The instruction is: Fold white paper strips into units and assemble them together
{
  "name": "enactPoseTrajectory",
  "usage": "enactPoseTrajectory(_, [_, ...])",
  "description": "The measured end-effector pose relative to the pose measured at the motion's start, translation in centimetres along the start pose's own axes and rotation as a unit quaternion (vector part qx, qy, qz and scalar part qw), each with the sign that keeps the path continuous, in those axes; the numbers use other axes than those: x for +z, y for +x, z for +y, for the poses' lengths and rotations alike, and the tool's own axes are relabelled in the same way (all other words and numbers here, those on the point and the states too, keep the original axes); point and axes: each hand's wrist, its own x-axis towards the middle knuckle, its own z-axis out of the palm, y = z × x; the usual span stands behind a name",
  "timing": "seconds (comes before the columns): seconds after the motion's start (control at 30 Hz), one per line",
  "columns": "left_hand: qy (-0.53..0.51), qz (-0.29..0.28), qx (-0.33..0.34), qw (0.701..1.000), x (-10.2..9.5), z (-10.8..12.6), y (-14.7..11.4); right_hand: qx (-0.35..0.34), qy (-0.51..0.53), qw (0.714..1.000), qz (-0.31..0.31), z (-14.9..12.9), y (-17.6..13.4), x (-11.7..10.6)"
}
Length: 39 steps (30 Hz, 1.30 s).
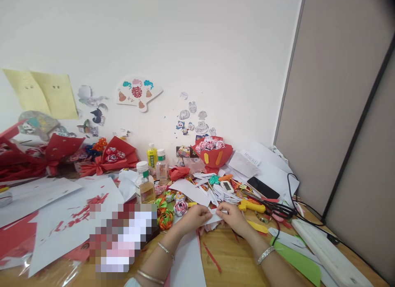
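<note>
My left hand [197, 218] and my right hand [231, 215] meet over the near middle of the table, both closed on a small white strip of paper [212, 217]. Thumbs and fingertips pinch the strip from either side; part of it is hidden by the fingers. Behind the hands lies a pile of folded white paper strips [220, 194]. Folded paper flowers, one green and orange [166, 219] and one pink and white [180, 207], sit just left of my left hand. A yellow glue gun [251, 206] lies right of my right hand.
Two bottles [144, 186] stand left of the pile. A red-wrapped bouquet [212, 155] rests near the wall. A phone [263, 188], black cables [285, 208] and a white power strip [330, 252] lie on the right. White sheets [101, 196] with red scraps cover the left.
</note>
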Motion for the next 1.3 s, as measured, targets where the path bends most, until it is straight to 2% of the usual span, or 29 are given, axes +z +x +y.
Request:
enactPoseTrajectory(0.23, [-0.012, 0.063, 0.012, 0.998, -0.5, 0.3, 0.1, 0.000, 0.065, 0.997, 0.040, 1.2, 0.5, -0.7])
enactPoseTrajectory(0.5, [-0.106, 0.040, 0.023, 0.993, -0.7, -0.8, 0.5, -0.004, 0.168, 0.985, 0.034, 2.6, 0.9, -0.6])
enactPoseTrajectory(0.7, [-0.090, 0.043, 0.016, 0.995, -0.6, 0.2, -0.1, 0.015, 0.245, 0.969, 0.019, 2.3, 0.8, -0.3])
enactPoseTrajectory(0.8, [-0.066, 0.043, 0.007, 0.997, -0.3, 0.7, -0.4, 0.030, 0.246, 0.969, 0.018, 1.7, 0.6, -0.1])
enactPoseTrajectory(1.07, [-0.041, 0.000, -0.004, 0.999, 0.2, 0.8, -0.4, 0.033, 0.226, 0.974, 0.003, 1.1, 0.4, 0.4])
enactPoseTrajectory(1.17, [0.004, 0.015, 0.015, 1.000, 0.4, 0.9, -0.3, 0.032, 0.203, 0.979, 0.005, 1.3, 0.4, 0.6])
enactPoseTrajectory(1.3, [0.070, 0.060, 0.049, 0.995, 0.8, 0.6, -0.1, 0.047, 0.182, 0.982, -0.032, 1.4, 0.1, 1.3])
